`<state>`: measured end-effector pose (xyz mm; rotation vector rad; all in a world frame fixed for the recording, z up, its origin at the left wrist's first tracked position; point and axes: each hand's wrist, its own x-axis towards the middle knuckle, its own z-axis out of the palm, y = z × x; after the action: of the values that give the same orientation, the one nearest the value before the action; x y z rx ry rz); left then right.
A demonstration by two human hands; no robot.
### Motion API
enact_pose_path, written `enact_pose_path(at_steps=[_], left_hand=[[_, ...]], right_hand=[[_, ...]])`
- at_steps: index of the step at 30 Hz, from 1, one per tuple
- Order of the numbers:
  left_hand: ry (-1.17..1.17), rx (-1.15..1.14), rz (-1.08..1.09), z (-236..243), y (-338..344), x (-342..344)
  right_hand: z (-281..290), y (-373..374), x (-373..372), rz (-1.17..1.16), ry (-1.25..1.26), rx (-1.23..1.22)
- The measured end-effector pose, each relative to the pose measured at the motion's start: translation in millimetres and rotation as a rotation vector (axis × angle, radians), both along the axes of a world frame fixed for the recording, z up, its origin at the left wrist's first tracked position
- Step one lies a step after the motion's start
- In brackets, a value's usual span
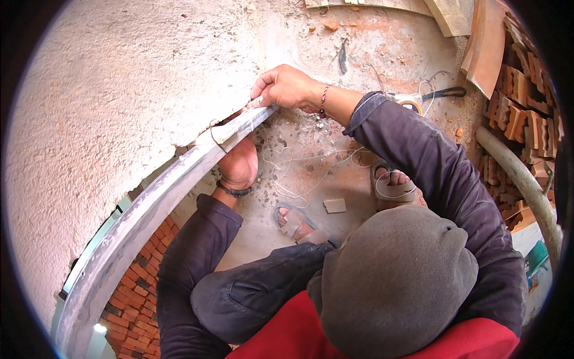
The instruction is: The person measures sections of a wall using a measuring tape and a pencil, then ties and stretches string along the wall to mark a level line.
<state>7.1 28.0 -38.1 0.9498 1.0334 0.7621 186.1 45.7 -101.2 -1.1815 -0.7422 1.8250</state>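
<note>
A long grey bar (173, 170), smeared with plaster, runs along the lower edge of a rough plastered wall (137, 78). At its far end my right hand (287, 88) is closed, thumb and fingertips pinched between bar and wall. Whatever is in that pinch is too small to make out. My left hand (239, 164) reaches up from below the bar, palm showing, with its fingers hidden behind the bar. A thin dark loop of wire (215, 137) crosses the bar near my left hand.
Tangled white string (293, 158) and a small flat chip (335, 206) lie on the dusty floor by my sandalled feet. A strapped tape measure (412, 103) rests beyond my right forearm. Stacked clay tiles (520, 119), a pole (520, 167) and boards (448, 18) stand right and back; bricks (134, 293) lie lower left.
</note>
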Motion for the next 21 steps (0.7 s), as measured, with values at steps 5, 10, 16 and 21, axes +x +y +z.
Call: enact_pose_path(at_steps=[5, 10, 16, 21], left_hand=[[0.01, -0.033, 0.009, 2.4, 0.3, -1.4], [0.008, -0.074, 0.012, 5.6, -0.7, -0.3], [0.033, -0.102, 0.039, 11.2, -2.8, 3.2], [0.051, -0.097, 0.119, 20.3, -14.5, 7.8]], right_hand=[[6.0, 0.0, 0.7, -0.042, -0.044, -0.025], [11.5, -1.2, 3.8, -0.03, -0.141, 0.027], [16.5, -1.5, 9.6, -0.122, 0.322, 0.038], [35.0, -2.3, 18.7, -0.196, 0.662, -0.08]])
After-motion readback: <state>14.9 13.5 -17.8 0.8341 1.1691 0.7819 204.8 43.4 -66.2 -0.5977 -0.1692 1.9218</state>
